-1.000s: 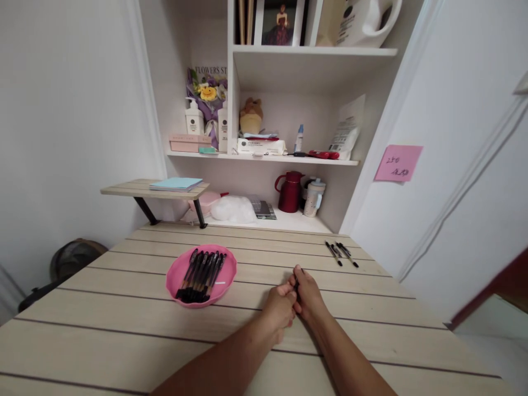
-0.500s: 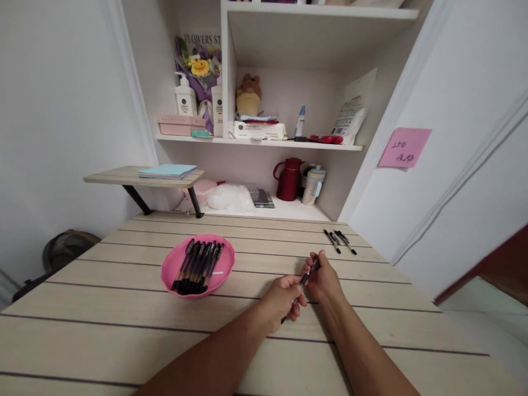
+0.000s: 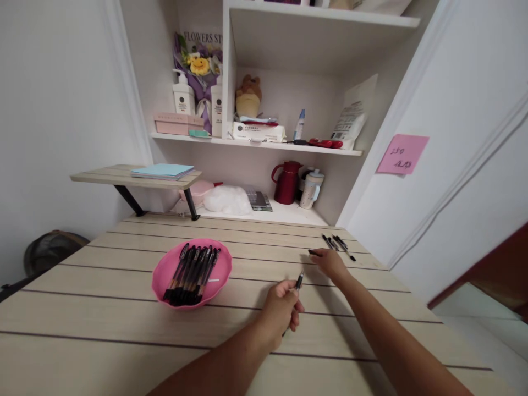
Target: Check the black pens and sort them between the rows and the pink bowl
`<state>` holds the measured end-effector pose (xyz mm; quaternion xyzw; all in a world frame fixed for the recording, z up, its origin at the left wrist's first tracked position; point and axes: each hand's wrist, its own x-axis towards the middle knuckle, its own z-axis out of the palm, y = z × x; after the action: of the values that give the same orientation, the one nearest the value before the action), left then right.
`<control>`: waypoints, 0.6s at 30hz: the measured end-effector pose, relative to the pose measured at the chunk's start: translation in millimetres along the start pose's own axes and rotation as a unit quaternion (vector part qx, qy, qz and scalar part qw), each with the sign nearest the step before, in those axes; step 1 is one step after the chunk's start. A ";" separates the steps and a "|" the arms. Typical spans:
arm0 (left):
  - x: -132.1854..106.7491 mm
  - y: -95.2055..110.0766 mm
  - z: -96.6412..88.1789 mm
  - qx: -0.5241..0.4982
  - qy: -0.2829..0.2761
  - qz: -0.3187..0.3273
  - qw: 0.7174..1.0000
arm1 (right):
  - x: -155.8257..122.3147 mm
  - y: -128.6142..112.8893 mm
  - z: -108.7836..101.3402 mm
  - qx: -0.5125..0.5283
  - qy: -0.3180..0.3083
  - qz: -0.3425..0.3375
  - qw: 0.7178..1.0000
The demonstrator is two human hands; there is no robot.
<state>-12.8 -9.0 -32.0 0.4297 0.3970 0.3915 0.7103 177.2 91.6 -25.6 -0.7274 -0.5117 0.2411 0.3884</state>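
Observation:
My left hand [image 3: 282,308] is closed around a black pen [image 3: 299,280], whose bare tip points up and away from me. Farther out and to the right, my right hand [image 3: 330,263] pinches a small black pen cap [image 3: 314,252] just over the table. Beyond that hand lie several loose black pen parts [image 3: 339,243] near the table's right edge. To the left of my hands, a pink scalloped dish [image 3: 223,269] holds a row of capped black pens [image 3: 193,273] and a small white strip [image 3: 213,280].
A small raised shelf [image 3: 119,175] with light blue paper [image 3: 161,171] stands at the back left of the slatted table [image 3: 136,322]. Behind it, a white shelf unit [image 3: 297,146] holds a red jug [image 3: 287,182], a cup [image 3: 312,188] and a plastic bag [image 3: 228,200].
My right hand has drawn away from the left with the cap, moving right and farther out. The pen's tip now shows bare in my left hand.

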 end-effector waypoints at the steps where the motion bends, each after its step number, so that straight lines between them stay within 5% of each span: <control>1: 0.4 -0.8 0.6 0.002 0.001 0.000 1.000 | 11.4 1.6 -9.9 -0.050 0.013 -0.007 0.999; 7: 3.1 -4.2 3.3 0.000 0.002 -0.004 1.000 | 64.7 9.3 -37.7 -0.275 0.054 -0.026 0.960; 18: 9.6 -8.8 3.6 -0.001 -0.014 -0.025 1.000 | 108.4 11.5 -4.2 -0.401 0.036 -0.030 0.915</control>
<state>-4.0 -4.3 -41.1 0.4243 0.3973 0.3682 0.7256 225.8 189.3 -27.4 -0.8145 -0.5728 -0.0230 0.0895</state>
